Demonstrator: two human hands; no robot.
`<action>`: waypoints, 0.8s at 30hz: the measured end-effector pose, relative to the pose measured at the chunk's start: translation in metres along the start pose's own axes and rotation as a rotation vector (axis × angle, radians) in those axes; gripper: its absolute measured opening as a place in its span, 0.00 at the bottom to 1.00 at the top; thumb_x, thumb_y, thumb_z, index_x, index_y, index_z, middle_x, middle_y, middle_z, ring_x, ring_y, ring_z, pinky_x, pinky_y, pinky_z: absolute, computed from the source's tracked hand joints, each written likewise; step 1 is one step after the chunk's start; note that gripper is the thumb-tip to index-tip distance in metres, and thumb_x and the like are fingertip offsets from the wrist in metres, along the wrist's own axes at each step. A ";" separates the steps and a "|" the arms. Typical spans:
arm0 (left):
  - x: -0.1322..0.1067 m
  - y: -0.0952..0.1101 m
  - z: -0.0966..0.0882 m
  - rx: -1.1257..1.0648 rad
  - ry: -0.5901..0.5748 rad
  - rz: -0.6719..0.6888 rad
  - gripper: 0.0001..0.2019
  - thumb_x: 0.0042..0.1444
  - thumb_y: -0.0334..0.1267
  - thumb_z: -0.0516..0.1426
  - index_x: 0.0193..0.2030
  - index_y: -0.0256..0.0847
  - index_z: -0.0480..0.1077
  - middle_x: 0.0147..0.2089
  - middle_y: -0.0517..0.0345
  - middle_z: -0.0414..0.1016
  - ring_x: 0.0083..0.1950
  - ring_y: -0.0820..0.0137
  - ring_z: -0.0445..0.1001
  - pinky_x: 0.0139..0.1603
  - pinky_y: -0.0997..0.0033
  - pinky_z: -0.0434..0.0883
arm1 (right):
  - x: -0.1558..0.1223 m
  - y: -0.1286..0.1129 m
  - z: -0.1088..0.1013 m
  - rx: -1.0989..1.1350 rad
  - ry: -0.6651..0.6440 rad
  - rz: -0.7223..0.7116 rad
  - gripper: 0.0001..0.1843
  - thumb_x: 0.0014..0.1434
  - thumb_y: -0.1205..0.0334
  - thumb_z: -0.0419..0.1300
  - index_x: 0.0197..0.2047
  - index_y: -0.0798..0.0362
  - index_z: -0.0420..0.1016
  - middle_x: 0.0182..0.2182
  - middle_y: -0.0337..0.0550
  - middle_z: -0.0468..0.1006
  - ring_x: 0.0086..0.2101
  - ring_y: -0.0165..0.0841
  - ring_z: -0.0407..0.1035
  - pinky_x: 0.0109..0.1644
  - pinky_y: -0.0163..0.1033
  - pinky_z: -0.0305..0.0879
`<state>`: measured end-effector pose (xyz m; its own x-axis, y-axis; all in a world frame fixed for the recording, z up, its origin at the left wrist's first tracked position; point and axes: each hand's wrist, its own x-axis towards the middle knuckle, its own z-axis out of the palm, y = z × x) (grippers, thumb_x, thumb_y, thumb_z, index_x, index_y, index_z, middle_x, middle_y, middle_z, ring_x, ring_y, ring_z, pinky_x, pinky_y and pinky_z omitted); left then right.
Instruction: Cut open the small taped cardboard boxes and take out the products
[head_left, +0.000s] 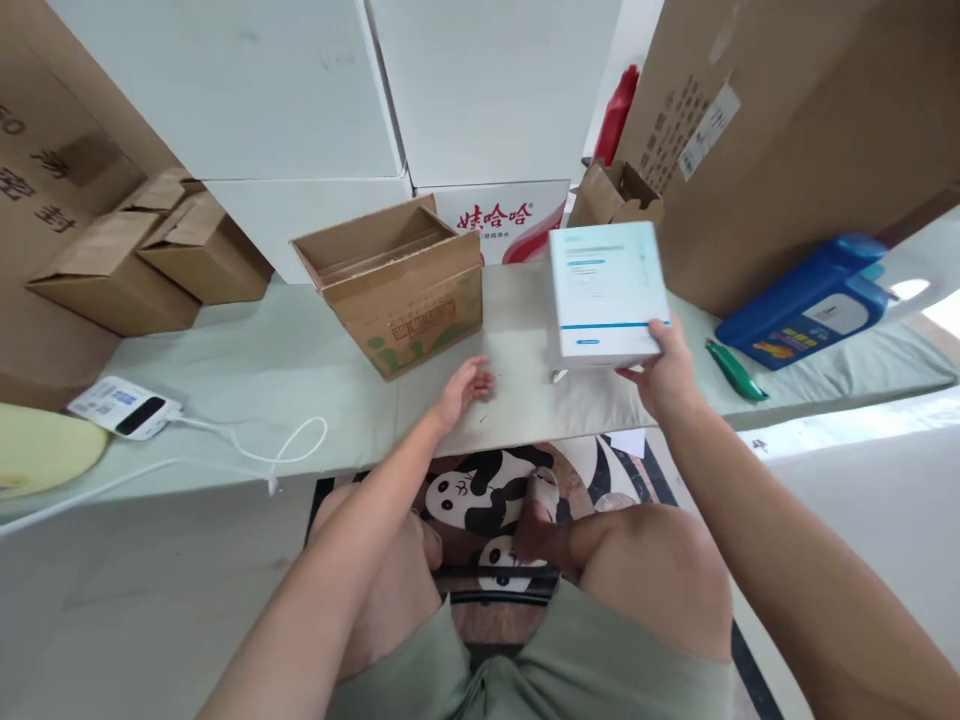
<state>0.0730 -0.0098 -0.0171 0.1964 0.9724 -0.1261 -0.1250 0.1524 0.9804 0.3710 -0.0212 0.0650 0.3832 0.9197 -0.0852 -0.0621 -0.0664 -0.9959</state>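
Observation:
My right hand (666, 372) grips the lower right corner of a white box (609, 290) with a blue stripe and small print. The thumb lies on its front and the fingers are under its bottom edge. The box is tilted toward me at the right of the ledge. My left hand (463, 388) holds nothing, its fingers loosely curled and apart. Just beyond it stands an open brown cardboard box (420, 315) with green print, its top flaps up and its inside only partly visible.
A white device (124, 408) with a cable and a yellow-green object (45, 450) lie at left. Small cartons (120, 270) stand behind. At right are a blue bottle (806, 300), a green-handled tool (735, 370), an open small carton (615, 190) and a large carton (787, 130). White boxes (487, 90) back the ledge.

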 end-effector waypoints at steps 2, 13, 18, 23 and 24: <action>-0.006 -0.013 -0.008 -0.014 0.005 0.042 0.26 0.52 0.61 0.55 0.44 0.39 0.71 0.36 0.52 0.76 0.38 0.65 0.77 0.44 0.61 0.75 | 0.014 -0.005 -0.016 0.045 0.137 0.097 0.22 0.53 0.44 0.56 0.50 0.39 0.67 0.51 0.36 0.76 0.44 0.37 0.72 0.40 0.43 0.74; -0.007 -0.014 0.006 0.378 -0.244 0.252 0.07 0.49 0.42 0.61 0.29 0.41 0.72 0.28 0.60 0.72 0.32 0.69 0.68 0.38 0.66 0.65 | 0.113 -0.036 -0.029 -0.262 0.233 0.242 0.19 0.50 0.42 0.55 0.42 0.41 0.62 0.36 0.44 0.72 0.36 0.43 0.69 0.42 0.57 0.71; -0.013 -0.015 0.014 0.722 -0.314 0.308 0.09 0.55 0.43 0.59 0.32 0.41 0.74 0.33 0.54 0.78 0.38 0.63 0.75 0.43 0.64 0.68 | 0.152 -0.017 -0.013 -0.429 0.303 0.208 0.17 0.49 0.42 0.57 0.36 0.41 0.59 0.30 0.39 0.66 0.31 0.38 0.61 0.38 0.54 0.66; -0.012 -0.014 0.027 1.086 -0.432 0.389 0.15 0.59 0.50 0.59 0.34 0.39 0.77 0.36 0.50 0.82 0.44 0.56 0.80 0.45 0.58 0.70 | 0.185 -0.001 -0.007 -0.598 0.310 0.164 0.20 0.51 0.40 0.59 0.29 0.43 0.54 0.23 0.36 0.59 0.25 0.36 0.57 0.33 0.52 0.58; -0.011 -0.014 0.028 1.092 -0.427 0.387 0.16 0.60 0.50 0.58 0.34 0.39 0.77 0.37 0.50 0.82 0.44 0.56 0.80 0.45 0.58 0.70 | 0.192 -0.001 -0.005 -0.604 0.261 0.140 0.20 0.52 0.40 0.58 0.28 0.43 0.53 0.22 0.36 0.58 0.24 0.36 0.57 0.32 0.51 0.56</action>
<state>0.0999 -0.0277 -0.0253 0.6545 0.7538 0.0587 0.5918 -0.5591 0.5806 0.4495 0.1531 0.0494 0.6237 0.7683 -0.1439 0.3704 -0.4527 -0.8111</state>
